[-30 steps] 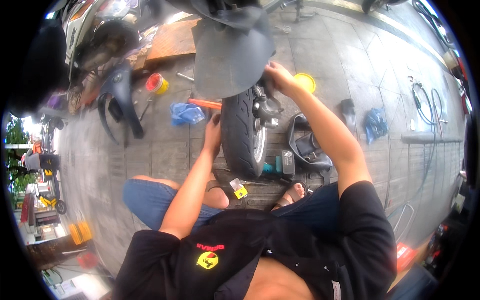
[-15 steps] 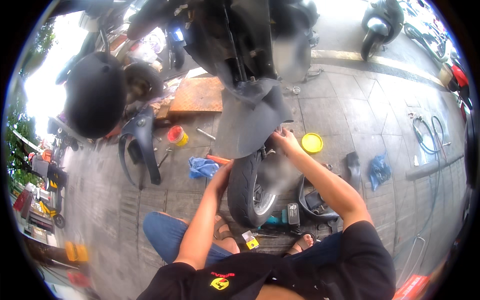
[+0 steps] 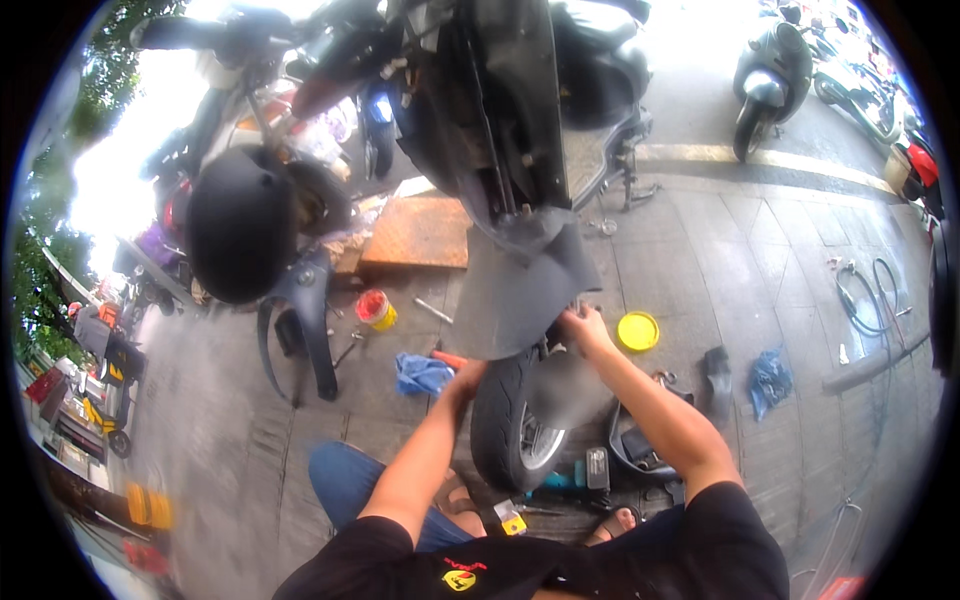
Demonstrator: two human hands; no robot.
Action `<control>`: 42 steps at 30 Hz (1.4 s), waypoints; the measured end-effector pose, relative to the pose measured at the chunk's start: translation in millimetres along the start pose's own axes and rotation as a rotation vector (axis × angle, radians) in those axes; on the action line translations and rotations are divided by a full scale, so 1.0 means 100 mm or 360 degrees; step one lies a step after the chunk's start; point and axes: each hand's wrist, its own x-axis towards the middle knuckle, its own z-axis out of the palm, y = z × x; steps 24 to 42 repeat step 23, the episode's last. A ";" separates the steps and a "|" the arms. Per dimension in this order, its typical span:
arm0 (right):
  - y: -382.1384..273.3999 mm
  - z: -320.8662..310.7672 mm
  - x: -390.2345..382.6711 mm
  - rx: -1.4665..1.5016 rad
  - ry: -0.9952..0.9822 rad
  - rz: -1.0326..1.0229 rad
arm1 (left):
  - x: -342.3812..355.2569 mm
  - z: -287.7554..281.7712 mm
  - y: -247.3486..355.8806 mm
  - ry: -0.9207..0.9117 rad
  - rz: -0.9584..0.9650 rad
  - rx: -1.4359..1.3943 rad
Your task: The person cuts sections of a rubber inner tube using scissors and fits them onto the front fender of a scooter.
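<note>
Both hands, left hand (image 3: 465,378) and right hand (image 3: 583,328), grip the scooter's mudguard (image 3: 520,290) above the tyre (image 3: 505,420); yellow tub (image 3: 377,309) stands nearby.

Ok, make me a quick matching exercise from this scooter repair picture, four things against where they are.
Things:
1. yellow lid
2. blue rag
3. left hand
4. right hand

Places:
A. on the left side of the front tyre
B. at the mudguard edge, right of the wheel
C. on the pavement right of the wheel
D. on the pavement left of the wheel

Pairs: 1-C, 2-D, 3-A, 4-B
</note>
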 end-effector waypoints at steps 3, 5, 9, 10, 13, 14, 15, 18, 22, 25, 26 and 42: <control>-0.03 -0.09 0.04 -0.0092 0.0043 0.0021 | 0.15 0.02 -0.22 -0.0129 -0.0024 0.0233; -0.08 -0.02 -0.03 -0.0012 0.0084 0.0040 | 0.17 -0.04 -0.34 -0.0087 0.0032 0.0398; 0.01 0.07 0.06 0.0051 0.0085 -0.0033 | 0.22 -0.19 -0.42 0.0092 0.0228 0.0592; 0.02 0.11 0.06 0.0028 0.0065 0.0019 | 0.21 -0.25 -0.45 0.0170 0.0288 0.0592; 0.17 -0.01 0.21 0.0277 -0.0006 0.0074 | 0.18 -0.15 -0.44 0.0357 0.0399 0.0472; 0.21 -0.02 0.23 0.0281 -0.0056 0.0071 | 0.13 -0.13 -0.43 0.0415 0.0415 0.0419; 0.24 -0.04 0.26 0.0286 -0.0111 0.0065 | 0.05 -0.12 -0.42 0.0481 0.0428 0.0366; 0.06 0.10 -0.01 0.0257 -0.0163 0.0181 | -0.36 0.07 -0.24 0.0566 0.0555 0.0450; 0.12 0.52 -0.23 0.0425 -0.0226 0.0283 | -1.08 0.18 0.12 0.0798 0.0488 0.0512; 0.07 0.56 -0.28 0.0440 -0.0217 0.0298 | -1.14 0.18 0.15 0.0806 0.0569 0.0493; 0.07 0.56 -0.28 0.0440 -0.0217 0.0298 | -1.14 0.18 0.15 0.0806 0.0569 0.0493; 0.07 0.56 -0.28 0.0440 -0.0217 0.0298 | -1.14 0.18 0.15 0.0806 0.0569 0.0493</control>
